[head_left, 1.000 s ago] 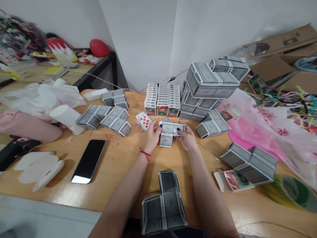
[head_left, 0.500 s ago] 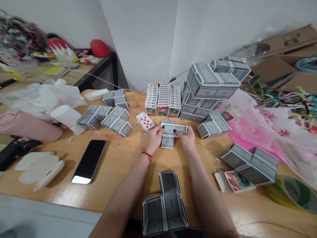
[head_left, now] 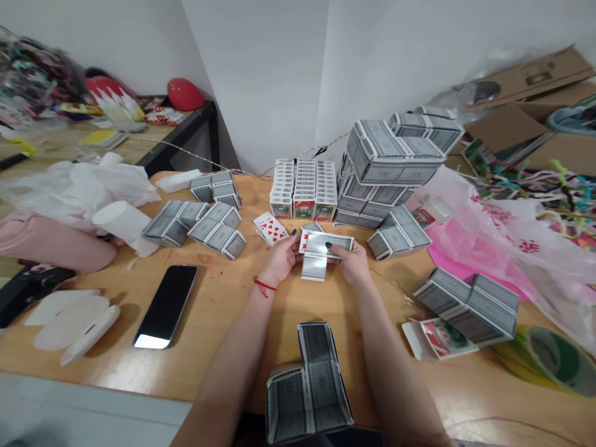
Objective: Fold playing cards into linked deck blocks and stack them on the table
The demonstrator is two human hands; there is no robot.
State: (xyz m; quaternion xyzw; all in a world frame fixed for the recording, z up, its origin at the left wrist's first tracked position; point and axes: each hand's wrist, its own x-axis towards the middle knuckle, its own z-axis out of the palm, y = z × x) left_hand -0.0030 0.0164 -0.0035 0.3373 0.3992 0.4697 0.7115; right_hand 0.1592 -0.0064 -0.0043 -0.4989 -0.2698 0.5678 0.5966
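My right hand (head_left: pixel 356 257) grips a grey-backed playing card (head_left: pixel 342 241) lying crosswise, thumb on top and fingers under its right end. Below it a second card (head_left: pixel 313 268) hangs down at a right angle. At the left end a strip of a red-marked card face (head_left: pixel 303 241) shows. My left hand (head_left: pixel 282 257), with a red string on the wrist, is at that end, its thumb lifted off and its other fingers curled close to the edge. A face-up heart card (head_left: pixel 271 230) lies just behind the left hand, and another grey-backed card (head_left: pixel 311 227) lies behind the crossed cards.
Stacked card boxes (head_left: pixel 303 189) stand at the back, beside a tower of joined card blocks (head_left: pixel 395 152). An L-shaped card block (head_left: pixel 310 385) sits near my body. More blocks (head_left: pixel 218 230) are at left, near a phone (head_left: pixel 166 305). Green-cored tape (head_left: pixel 559 360) lies right.
My left hand has drawn back to the left, its thumb coming off the cards. A red-marked card face now shows at the left end. My right hand keeps its hold.
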